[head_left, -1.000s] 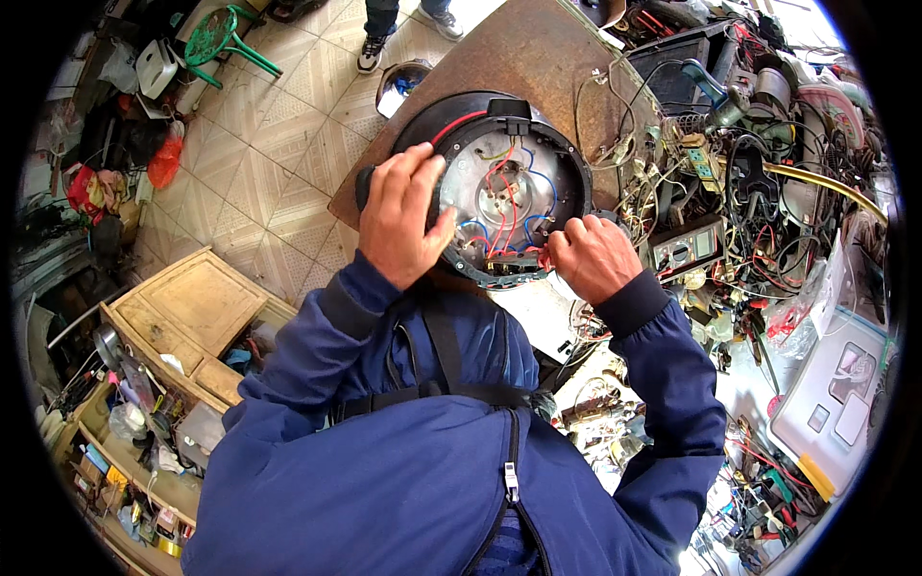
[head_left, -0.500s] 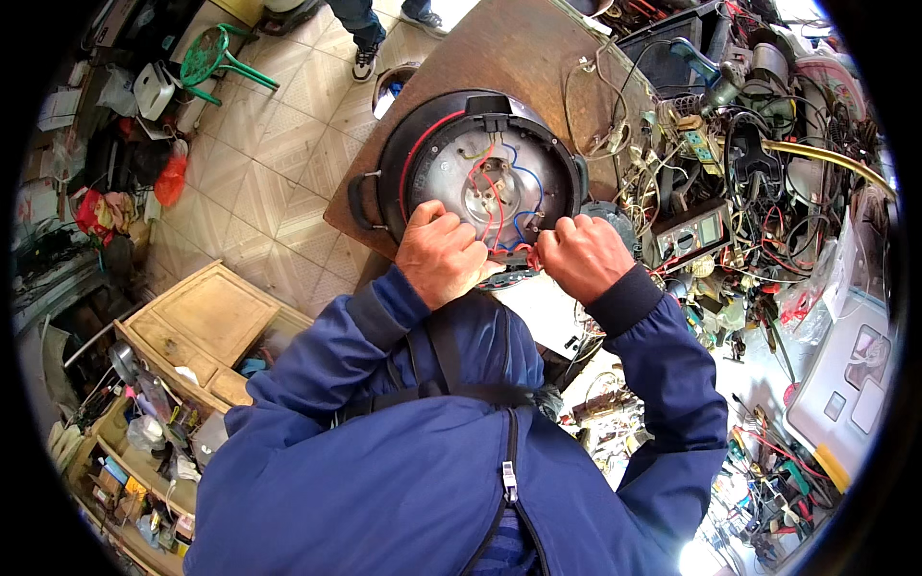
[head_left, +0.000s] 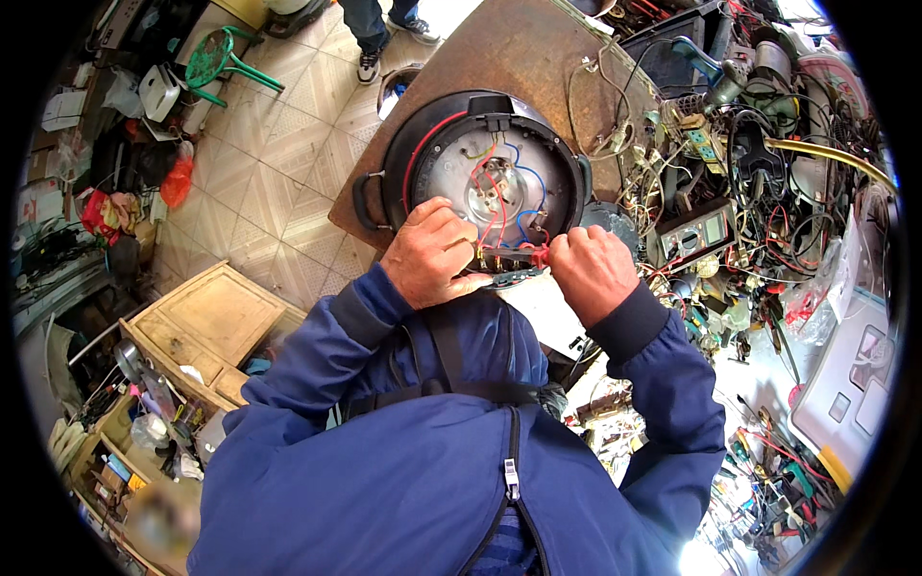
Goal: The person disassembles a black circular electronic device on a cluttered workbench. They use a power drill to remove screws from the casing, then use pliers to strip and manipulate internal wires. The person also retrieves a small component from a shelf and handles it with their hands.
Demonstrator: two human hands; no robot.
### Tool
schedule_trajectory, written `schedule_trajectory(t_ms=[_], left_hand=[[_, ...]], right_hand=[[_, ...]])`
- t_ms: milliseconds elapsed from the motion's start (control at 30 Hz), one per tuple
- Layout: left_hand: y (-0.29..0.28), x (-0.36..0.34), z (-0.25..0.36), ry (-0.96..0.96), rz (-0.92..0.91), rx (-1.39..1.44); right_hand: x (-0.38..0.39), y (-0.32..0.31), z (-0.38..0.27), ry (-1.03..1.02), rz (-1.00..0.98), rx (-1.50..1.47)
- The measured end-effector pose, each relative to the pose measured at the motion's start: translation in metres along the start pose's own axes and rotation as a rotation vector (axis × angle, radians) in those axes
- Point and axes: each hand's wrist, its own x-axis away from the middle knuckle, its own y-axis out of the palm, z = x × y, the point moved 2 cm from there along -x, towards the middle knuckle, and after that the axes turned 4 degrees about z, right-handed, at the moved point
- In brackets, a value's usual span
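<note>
An upturned electric cooker housing (head_left: 396, 163), black with a red band, lies on the table with its metal underside open. Red and blue wires (head_left: 531, 182) run across the inside toward the near rim. There, my left hand (head_left: 429, 257) is closed on a dark control panel strip (head_left: 509, 257), thumb along its near edge. A green-edged board (head_left: 519, 276) shows just below the strip. My right hand (head_left: 595, 274) is closed at the strip's right end on a small red piece (head_left: 540, 257); its kind is hidden by the fingers.
The brown table (head_left: 451, 62) carries a loose cable on its right. Piled wires, parts and a multimeter (head_left: 696, 235) crowd the right side. A wooden cabinet (head_left: 206, 326) stands at left, a green stool (head_left: 211, 60) behind it. Another person's legs (head_left: 365, 24) are at the far edge.
Both hands have shifted slightly, my right hand a little to the right and nearer. More of the dark strip and the board's edge now shows between them.
</note>
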Motion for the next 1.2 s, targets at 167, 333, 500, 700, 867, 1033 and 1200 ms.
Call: schedule_trajectory(t_ms=[167, 333, 500, 700, 867, 1033, 1200], left_hand=[[-0.001, 0.0, -0.002, 0.001, -0.054, 0.028], [0.0, 0.0, -0.003, 0.004, -0.056, 0.033], [-0.001, 0.002, -0.004, -0.005, -0.04, 0.058], [0.001, 0.003, -0.005, -0.01, -0.032, 0.074], [0.006, 0.004, -0.004, -0.042, -0.004, 0.05], [0.015, 0.004, -0.001, -0.049, 0.005, -0.085], [0.019, 0.003, 0.003, -0.022, 0.036, -0.146]], right_hand=[[0.001, -0.014, -0.023, -0.005, 0.027, 0.239], [-0.007, -0.023, -0.047, 0.04, -0.135, 0.381], [-0.017, -0.029, -0.06, 0.026, -0.113, 0.467], [-0.023, -0.027, -0.062, 0.006, -0.19, 0.395], [-0.024, -0.022, -0.054, -0.013, -0.105, 0.276], [-0.025, -0.023, -0.051, -0.05, -0.128, 0.278], [-0.022, -0.022, -0.051, -0.047, -0.115, 0.301]])
